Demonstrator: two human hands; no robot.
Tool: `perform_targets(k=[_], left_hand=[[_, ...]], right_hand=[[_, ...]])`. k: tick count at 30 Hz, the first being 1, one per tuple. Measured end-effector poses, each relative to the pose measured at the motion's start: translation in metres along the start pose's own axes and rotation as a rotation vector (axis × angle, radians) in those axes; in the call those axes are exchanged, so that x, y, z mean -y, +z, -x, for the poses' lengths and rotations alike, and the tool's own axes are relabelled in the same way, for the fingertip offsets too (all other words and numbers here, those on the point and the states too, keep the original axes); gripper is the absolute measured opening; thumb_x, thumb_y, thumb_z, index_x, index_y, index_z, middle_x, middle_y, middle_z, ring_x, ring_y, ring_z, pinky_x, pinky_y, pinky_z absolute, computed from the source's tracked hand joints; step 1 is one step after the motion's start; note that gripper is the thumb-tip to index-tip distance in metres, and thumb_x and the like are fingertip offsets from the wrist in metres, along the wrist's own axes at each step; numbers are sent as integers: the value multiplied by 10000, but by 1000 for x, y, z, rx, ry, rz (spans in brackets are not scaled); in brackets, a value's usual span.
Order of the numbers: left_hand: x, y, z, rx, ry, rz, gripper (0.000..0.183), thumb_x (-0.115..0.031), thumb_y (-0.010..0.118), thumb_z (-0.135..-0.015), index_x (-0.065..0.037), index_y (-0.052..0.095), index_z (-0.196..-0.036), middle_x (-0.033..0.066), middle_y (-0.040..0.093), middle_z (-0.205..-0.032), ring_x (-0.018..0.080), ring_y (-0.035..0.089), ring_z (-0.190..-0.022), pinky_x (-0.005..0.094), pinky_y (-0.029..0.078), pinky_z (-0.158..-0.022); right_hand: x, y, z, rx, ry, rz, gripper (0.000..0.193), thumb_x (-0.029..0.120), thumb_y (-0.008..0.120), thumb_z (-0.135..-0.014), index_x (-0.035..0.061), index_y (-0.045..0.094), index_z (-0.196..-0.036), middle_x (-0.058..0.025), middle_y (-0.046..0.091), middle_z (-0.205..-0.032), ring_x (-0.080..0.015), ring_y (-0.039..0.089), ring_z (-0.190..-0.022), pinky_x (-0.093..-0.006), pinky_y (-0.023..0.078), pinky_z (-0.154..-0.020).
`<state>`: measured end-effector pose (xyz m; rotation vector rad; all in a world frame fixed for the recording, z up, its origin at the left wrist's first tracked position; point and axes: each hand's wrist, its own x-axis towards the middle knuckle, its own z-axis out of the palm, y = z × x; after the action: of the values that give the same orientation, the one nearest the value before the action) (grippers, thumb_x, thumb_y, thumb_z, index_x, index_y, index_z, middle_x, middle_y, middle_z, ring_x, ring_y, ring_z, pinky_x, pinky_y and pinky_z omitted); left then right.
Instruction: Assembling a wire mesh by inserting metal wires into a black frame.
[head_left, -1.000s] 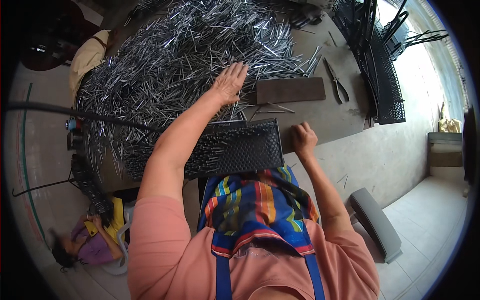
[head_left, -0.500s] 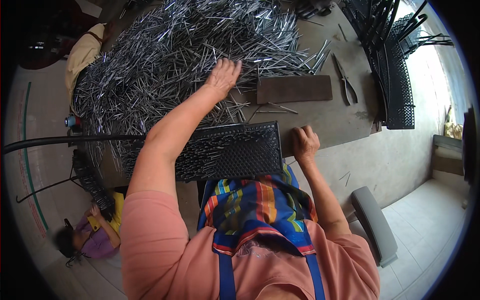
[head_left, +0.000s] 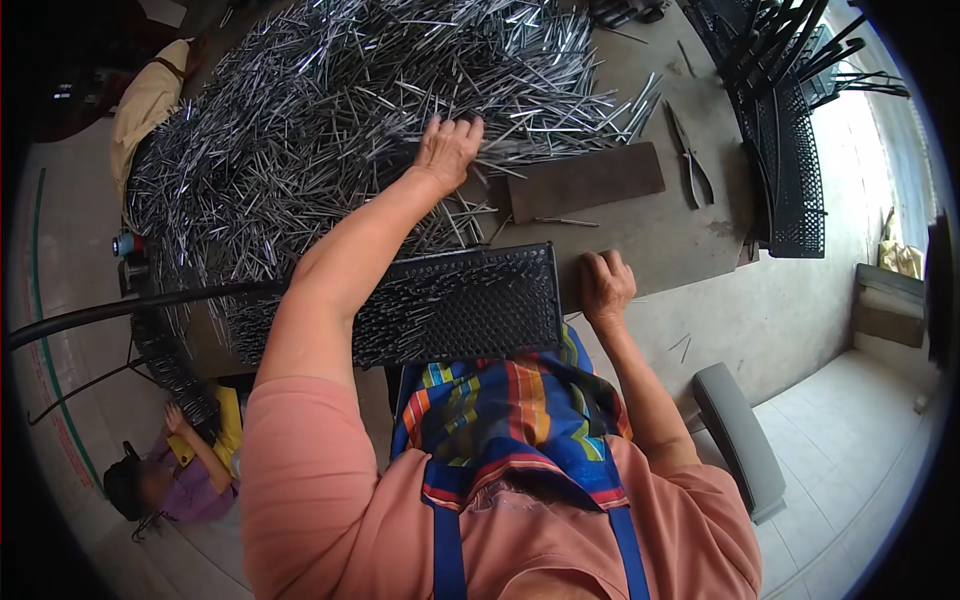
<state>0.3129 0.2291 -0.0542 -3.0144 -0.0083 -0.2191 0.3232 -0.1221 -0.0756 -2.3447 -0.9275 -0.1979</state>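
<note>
My left hand (head_left: 447, 155) reaches over the near part of a big heap of thin metal rods (head_left: 330, 110), its fingers bent down among them. Whatever lies under those fingers is hidden. At the table's near edge, just right of the black perforated tray, my right hand (head_left: 606, 283) rests with its fingers curled in; what they hold, if anything, cannot be seen. The black perforated tray (head_left: 490, 310) lies in front of my apron, under my left forearm. Many short rods stick up from its left and middle holes, while the holes toward its right end show bare.
A brown rectangular block (head_left: 590, 182) and pliers (head_left: 689, 160) lie right of the heap. Black perforated metal frames (head_left: 795, 160) are stacked at the far right. A grey padded seat (head_left: 740, 440) stands lower right. At lower left another person (head_left: 190, 450) handles a similar black piece.
The fingers of my left hand have shifted slightly in the rods. The brown block's right end has tilted farther away. My right hand stays by the tray's right end.
</note>
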Motion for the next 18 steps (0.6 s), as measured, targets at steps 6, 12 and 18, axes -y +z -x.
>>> perform_targets(k=[6,12,18], left_hand=[[25,-26,-8,-8,-248,130,398,-80,669,-672,-79,526,-1044,106,654,-850,331,635,-863,465,402,-917],[66,-57,-13,-427,-698,680,182,-114,694,-713,-85,641,-885,31,678,-754,186,656,-718,387,502,-655],[31,-95,-34,-870,-867,1652,173,55,706,-646,-23,609,-765,35,647,-732,172,631,-628,354,521,-547]], right_hand=[[-2,0,1,20,4,6,140,114,638,-776,117,660,-914,-66,576,-814,-279,580,-713,-380,431,-635],[7,-7,-30,80,265,-381,162,141,705,-771,30,666,-883,-118,608,-799,-312,608,-673,-358,482,-615],[116,-23,-160,-84,-270,-194,718,350,788,-675,84,529,-1289,-139,621,-1092,-293,597,-1021,-389,470,-830]])
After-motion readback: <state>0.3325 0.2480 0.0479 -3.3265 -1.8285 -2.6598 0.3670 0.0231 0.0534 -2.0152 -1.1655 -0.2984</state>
